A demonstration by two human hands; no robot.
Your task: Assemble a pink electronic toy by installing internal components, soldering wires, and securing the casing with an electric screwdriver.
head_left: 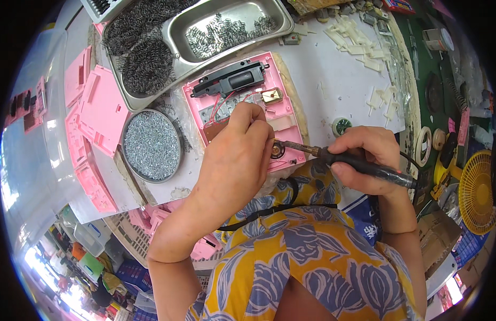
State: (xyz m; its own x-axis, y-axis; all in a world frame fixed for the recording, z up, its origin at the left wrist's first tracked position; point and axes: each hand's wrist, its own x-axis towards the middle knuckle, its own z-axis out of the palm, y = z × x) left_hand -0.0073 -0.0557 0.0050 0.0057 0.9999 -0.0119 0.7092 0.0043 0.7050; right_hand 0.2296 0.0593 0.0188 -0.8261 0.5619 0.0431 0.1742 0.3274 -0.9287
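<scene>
My right hand (370, 152) grips the black handle of a soldering iron (311, 150), whose tip points left to my left fingertips. My left hand (237, 144) is closed in a pinch over an open pink plastic case (289, 124). Whatever the left fingers hold is hidden beneath them. Inside the case lie a black mechanism (234, 79), a small metal motor (271, 96), and thin red wires (218, 104). Just under the iron's tip sits a round speaker-like part (278, 150). My left hand covers part of the case's lower half.
Left of the case stands a round tin (152, 145) of small screws. Springs fill a metal tray (178, 67) behind it. Pink panels (100, 109) lie at far left, white plastic pieces (360, 43) at back right. A solder reel (341, 126) is beside my right hand; a yellow fan (478, 191) stands far right.
</scene>
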